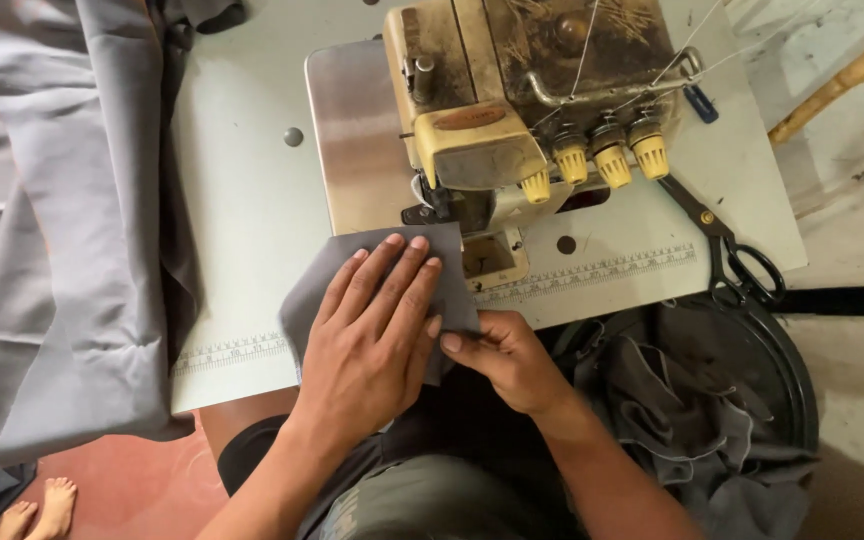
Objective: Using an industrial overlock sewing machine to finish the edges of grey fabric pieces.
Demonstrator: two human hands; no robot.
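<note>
— Where does the piece sit?

— I see the small grey fabric piece (372, 265) on the pale worktop (242, 200), its far edge just at the foot of the old yellowed overlock machine (512, 110). My left hand (372, 335) lies flat on it, fingers spread and pointing at the machine.

— And the right?

— My right hand (507, 355) pinches the cloth's near right edge (thumb hidden). To my eye, feeding well means keeping that edge straight. Scissors (737, 255) lie well apart, right.
</note>
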